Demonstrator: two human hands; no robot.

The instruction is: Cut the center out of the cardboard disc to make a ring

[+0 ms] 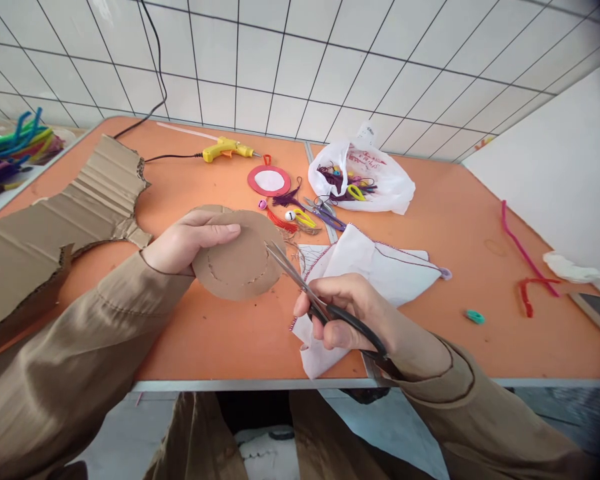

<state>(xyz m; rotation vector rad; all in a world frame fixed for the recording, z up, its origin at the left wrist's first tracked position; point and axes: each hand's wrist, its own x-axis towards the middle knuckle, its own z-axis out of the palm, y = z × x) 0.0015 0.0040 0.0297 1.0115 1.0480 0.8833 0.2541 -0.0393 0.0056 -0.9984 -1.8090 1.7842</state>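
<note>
My left hand [193, 241] grips a round cardboard disc [237, 257] by its left side, thumb on top, fingers hidden underneath. A curved line of small cuts or stitch-like marks runs around the disc's inside. In my right hand [350, 310] are black-handled scissors [300, 280], fingers closed round the handles. The scissor tips meet the disc near its right edge, over the marked line. Whether they pierce the cardboard I cannot tell. Below and beyond the right hand lies a white cloth piece [380, 267] with purple stitched edging.
A torn cardboard sheet [65, 233] covers the left side. Toward the wall lie a yellow glue gun [225, 150] with a cord, a red-rimmed disc [250, 181], purple scissors [327, 215] and a plastic bag [395, 183] of threads. Pipe cleaners [525, 250] are at right.
</note>
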